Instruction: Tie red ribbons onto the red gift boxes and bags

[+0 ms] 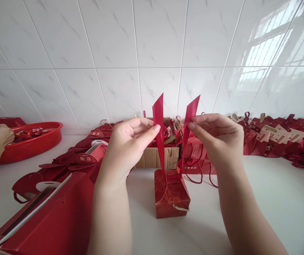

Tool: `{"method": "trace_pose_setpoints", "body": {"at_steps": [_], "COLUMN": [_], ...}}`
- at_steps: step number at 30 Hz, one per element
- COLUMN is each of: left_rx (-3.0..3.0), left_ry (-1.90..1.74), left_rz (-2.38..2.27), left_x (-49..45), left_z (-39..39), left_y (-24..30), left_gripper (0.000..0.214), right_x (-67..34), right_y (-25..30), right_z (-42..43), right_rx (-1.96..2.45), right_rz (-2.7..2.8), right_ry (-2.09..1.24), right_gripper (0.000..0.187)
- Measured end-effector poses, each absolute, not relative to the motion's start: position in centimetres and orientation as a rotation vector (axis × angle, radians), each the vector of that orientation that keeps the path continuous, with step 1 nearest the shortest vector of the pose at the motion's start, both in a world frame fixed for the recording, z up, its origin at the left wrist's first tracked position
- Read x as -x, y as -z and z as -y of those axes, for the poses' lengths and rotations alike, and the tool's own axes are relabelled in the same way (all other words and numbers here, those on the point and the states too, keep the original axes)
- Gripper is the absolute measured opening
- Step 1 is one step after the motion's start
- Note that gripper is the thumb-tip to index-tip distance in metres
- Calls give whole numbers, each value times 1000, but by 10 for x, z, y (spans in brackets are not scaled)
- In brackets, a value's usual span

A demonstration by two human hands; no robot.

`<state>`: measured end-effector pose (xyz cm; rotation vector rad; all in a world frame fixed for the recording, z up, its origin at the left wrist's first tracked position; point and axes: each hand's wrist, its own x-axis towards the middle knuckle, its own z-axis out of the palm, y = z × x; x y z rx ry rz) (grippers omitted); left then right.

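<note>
The small red gift box (pixel 171 203) stands on the surface (pixel 205 223) at the lower centre of the frame. Two ends of a red satin ribbon (pixel 160 140) rise from its top. The left hand (pixel 132 145) pinches one end between closed thumb and fingers; the right hand (pixel 218 138) pinches the other likewise. Risk: neither hand steadies the box, so uneven tension could tilt it or draw the ribbon off-centre; smooth satin could also slip. Readable marking: "歡喜" on a red carton (pixel 86 158), left of centre. Print on the pale tags (pixel 279 137), right of frame, is illegible.

Red carton (pixel 94 158), pale characters reading "歡喜"
</note>
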<state>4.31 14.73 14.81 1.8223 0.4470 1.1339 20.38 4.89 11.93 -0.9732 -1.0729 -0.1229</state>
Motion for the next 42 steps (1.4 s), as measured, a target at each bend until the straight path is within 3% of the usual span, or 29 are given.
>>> {"method": "trace_pose_setpoints", "body": {"at_steps": [8,18,34,39,42], "left_rx": [-1803,-1948,-1944,-1982,-1984], "left_ry": [-1119,-977,-1060,-983,-961], "left_rz": [-402,-498,-410,-313,-342], "left_x": [-48,-52,-53,-52,-51], "left_z": [-143,-132,-135,-142,-145], "left_y": [-148,-153,-151,-148,-147], "left_gripper": [12,14,12,12,14], "right_x": [-204,-201,-198,-198,-200], "right_y": [-118,-120,-120,-115,-113], "right_z": [-51,-49,-48,-54,-56], "right_rx": [990,977,901,981,1043], "right_rz": [1082,1279,1332,1198,1141], "right_ry": [48,-248,-449,-416,-421], "right_gripper": [11,24,28,18,25]}}
